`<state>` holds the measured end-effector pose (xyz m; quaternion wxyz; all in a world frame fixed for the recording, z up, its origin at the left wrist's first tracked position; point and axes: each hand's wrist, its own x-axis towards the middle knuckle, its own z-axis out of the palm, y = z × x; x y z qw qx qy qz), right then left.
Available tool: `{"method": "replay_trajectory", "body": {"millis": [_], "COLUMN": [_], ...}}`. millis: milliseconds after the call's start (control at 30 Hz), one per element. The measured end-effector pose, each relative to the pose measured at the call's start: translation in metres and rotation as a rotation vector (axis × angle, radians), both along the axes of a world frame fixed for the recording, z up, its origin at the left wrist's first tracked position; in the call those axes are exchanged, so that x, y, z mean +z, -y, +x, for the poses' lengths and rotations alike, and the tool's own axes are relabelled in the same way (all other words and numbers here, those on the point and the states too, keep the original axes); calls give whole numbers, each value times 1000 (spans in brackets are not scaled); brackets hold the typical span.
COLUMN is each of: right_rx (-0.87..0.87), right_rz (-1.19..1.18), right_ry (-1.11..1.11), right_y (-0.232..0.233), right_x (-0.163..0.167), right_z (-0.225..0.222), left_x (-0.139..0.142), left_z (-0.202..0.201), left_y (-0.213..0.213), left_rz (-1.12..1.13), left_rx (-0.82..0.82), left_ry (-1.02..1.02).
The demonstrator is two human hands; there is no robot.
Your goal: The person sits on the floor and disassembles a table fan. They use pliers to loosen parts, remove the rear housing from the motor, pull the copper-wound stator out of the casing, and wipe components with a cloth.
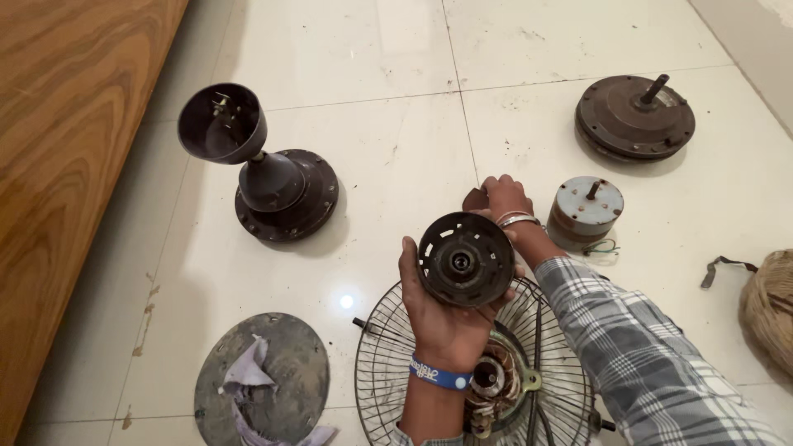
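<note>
My left hand is raised over the floor and grips a round dark motor cover with vent slots and a hole at its centre; a blue band is on that wrist. My right hand reaches past it and rests on a small brown round piece on the tiles, with metal bangles on the wrist and a plaid sleeve behind. Under both arms lies a wire fan guard with a copper-wound motor core inside it.
A dark fan stand with a cup-shaped housing stands at the left. A grey cylindrical motor and a large rusty round motor lie at the right. A round plate with a rag is near left, a wooden panel far left, a sack far right.
</note>
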<state>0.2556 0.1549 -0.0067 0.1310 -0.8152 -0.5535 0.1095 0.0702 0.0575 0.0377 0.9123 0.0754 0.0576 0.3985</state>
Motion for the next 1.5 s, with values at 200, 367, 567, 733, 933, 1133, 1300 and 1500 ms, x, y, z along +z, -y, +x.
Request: {"method": "replay_trajectory", "body": {"millis": [200, 367, 567, 733, 933, 1133, 1300, 1500], "right_rx": [-107, -141, -337, -292, -361, -263, -289, -315], "right_rz": [133, 430, 456, 542, 647, 803, 828, 690], "right_ry": [-199, -222, -809, -913, -880, -1063, -1138, -1209], "right_y": [11, 49, 136, 191, 249, 270, 286, 293], "right_x": [-4, -1, 16, 31, 35, 42, 51, 56], "right_z": [-6, -2, 6, 0, -37, -70, -83, -85], "left_x": [-5, -2, -2, -10, -16, -22, -22, -28], "left_z": [-1, 1, 2, -8, -29, -51, -70, -72], "left_y": [-2, -2, 3, 19, 46, 89, 110, 111], "left_rz": [-124, 7, 65, 104, 76, 8, 8, 20], "left_rx": [47, -15, -73, -87, -126, -143, -141, -130], "left_ry": [-117, 84, 142, 74, 55, -156, -97, -37]}}
